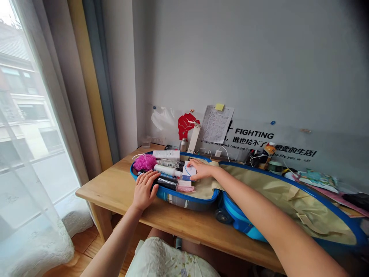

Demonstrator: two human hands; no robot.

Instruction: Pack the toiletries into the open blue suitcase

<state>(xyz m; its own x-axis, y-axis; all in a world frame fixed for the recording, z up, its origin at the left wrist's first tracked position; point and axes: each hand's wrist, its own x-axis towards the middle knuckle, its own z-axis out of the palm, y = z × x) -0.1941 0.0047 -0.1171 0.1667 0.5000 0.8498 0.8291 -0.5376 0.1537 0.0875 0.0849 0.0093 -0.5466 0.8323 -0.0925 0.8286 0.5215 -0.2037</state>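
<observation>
Both hands of the person are working inside the open suitcase [206,189], which I see through the head camera. With the left hand [146,188] the fingers are stretched out and a little apart, laid over one end of a black bottle [168,183] near the front rim; the thumb stands away from them, and I cannot tell if there is any pressure on the bottle. With the right hand [201,169] the fingers and the thumb are bent more narrowly around a small white-and-blue box [188,171], holding it by its edges above the other contents. This box is in the left shell of the suitcase, toward the middle. Beside it, on the left, I see a white bottle [168,170], and at the far left corner a magenta bath puff [144,162] with a white cord. Behind the bottles lies a white carton [166,154], and nearer to the front, just below the box, is a pink packet [186,189]. The suitcase stands on a wooden table [115,184], its other shell opened to the right and showing beige lining. Near the wall I notice a silver bottle [183,145] and a clear cup [146,142], and above them a red fist print [187,125] beside a printed sheet [216,125].
</observation>
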